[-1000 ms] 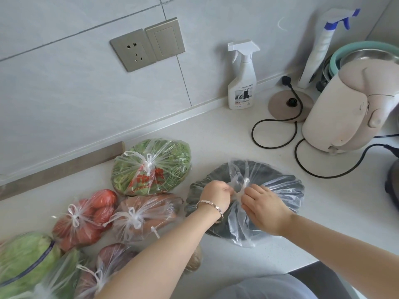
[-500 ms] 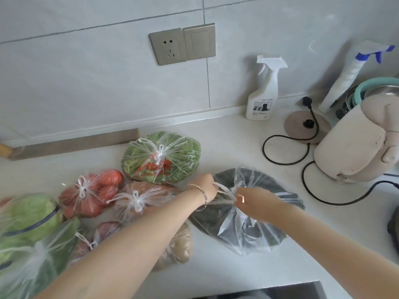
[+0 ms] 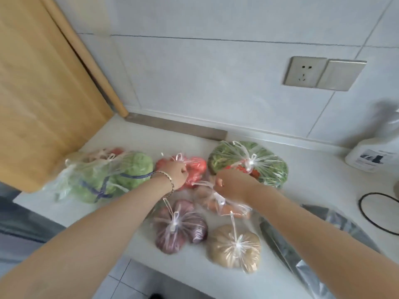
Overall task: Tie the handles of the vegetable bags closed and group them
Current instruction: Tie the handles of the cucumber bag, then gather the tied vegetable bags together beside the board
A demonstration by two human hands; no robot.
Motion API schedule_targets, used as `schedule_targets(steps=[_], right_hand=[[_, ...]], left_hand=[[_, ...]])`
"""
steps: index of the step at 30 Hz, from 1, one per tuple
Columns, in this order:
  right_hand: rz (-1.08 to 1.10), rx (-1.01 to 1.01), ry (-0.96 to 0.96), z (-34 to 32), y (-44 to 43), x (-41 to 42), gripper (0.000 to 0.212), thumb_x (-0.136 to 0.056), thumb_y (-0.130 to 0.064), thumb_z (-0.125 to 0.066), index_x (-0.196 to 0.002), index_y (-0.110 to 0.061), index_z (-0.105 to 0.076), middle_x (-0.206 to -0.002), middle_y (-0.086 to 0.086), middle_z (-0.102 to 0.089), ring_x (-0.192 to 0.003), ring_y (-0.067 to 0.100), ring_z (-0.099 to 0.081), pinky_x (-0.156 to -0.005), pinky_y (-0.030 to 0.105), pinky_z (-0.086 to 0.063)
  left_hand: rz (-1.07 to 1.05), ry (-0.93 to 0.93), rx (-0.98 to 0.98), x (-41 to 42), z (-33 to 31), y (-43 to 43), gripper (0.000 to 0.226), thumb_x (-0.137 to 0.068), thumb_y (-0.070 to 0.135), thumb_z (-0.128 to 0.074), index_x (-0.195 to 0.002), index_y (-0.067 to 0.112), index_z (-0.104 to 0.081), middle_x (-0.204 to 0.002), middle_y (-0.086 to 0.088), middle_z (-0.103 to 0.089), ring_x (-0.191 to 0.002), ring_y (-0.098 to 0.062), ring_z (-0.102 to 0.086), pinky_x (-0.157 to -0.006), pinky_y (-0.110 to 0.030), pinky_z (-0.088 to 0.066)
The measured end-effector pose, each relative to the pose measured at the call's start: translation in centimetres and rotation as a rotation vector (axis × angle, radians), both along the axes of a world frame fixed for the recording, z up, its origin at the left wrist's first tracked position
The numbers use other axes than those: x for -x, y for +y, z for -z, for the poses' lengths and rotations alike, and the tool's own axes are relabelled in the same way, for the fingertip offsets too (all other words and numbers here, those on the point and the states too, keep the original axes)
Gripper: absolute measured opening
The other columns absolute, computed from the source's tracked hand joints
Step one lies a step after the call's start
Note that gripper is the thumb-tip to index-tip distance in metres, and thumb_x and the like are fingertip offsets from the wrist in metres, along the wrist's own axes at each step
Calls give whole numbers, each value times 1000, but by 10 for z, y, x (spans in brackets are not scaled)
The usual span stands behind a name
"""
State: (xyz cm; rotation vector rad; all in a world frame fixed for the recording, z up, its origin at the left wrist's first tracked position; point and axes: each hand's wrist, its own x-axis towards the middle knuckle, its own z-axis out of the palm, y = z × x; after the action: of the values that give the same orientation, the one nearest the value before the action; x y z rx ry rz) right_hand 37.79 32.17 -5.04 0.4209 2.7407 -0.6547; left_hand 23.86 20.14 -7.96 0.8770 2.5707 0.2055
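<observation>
gripping the tomato bag (image 3: pixel 195 169), left hand (image 3: pixel 177 174) curled.

This is a home kitchen: a white counter (image 3: pixel 313 167) with bags of vegetables (image 3: pixel 179 231), a tiled wall (image 3: pixel 216 83) and a plug socket (image 3: pixel 304 71).

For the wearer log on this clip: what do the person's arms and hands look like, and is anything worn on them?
No sleeves or gloves show; both arms are uncovered up to the frame edge. The left hand has a thin, metallic-looking chain bracelet around its wrist. The right hand and its wrist show nothing worn. The fingers are too blurred to tell whether there are rings.
</observation>
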Motion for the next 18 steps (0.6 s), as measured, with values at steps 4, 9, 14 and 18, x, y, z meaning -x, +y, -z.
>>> schedule_targets(steps=[4,9,14,18], right_hand=[[-65,-20,26,4,-61,69,28,-93,-24,-42,-112,-12,-59,-117,7,-62,-107,25,-57,-90,32,-46],[-56,-109,-1,20,-130,140,28,-93,-25,-42,-106,-10,-62,-114,9,-63,-106,26,-58,-88,31,-44],[40,-98,-35,32,-174,188,25,-92,-28,-44,-107,-15,-58,-112,8,-64,-104,26,-58,-88,33,-46],[114,-37,18,41,-194,234,33,-92,-27,-46,-124,-19,-48,-119,6,-60,-108,25,-57,-87,30,-43]], left_hand=[[-91,-19,-5,58,0,-82,25,-90,17,-44,-71,11,-57,-75,-10,-60,-66,-21,-50,-61,-25,-37],[-183,-40,-111,125,7,-170,18,-87,13,-46,-71,14,-55,-73,-10,-60,-71,-25,-55,-66,-32,-44],[-182,-5,-173,183,9,-221,17,-88,15,-48,-79,11,-62,-73,-8,-62,-69,-27,-57,-61,-29,-37],[-183,-10,-141,235,14,-236,19,-90,15,-47,-88,6,-63,-95,-13,-68,-74,-25,-57,-68,-28,-40]])
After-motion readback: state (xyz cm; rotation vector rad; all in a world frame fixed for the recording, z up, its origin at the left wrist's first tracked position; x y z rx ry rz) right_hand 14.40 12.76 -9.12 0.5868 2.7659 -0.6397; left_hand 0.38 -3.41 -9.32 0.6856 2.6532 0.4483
